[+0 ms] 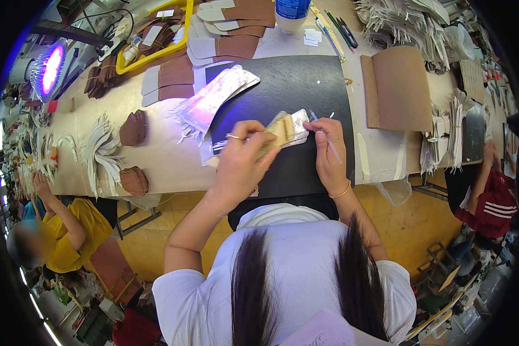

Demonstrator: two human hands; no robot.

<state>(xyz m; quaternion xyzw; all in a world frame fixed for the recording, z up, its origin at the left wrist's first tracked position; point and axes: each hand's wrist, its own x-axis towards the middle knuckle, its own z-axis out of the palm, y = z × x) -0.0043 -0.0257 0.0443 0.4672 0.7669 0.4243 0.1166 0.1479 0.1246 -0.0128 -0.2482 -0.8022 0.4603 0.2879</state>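
My left hand is closed around a yellowish block, held over the black mat. Under and beside the block lies a pale, patterned flat piece. At that piece's right end is my right hand, its thumb and fingertips bent together. A thin translucent stick runs across the right hand's fingers, apparently gripped there. Farther left on the mat's edge rests a stack of similar pale pieces with loose strips, brightly lit. The underside of the block is hidden by my left fingers.
A glowing lamp stands at the left. Brown-and-white pieces lie at the back beside a yellow tray. A blue-and-white container, scissors and a brown folder are also there. Other people sit at both sides.
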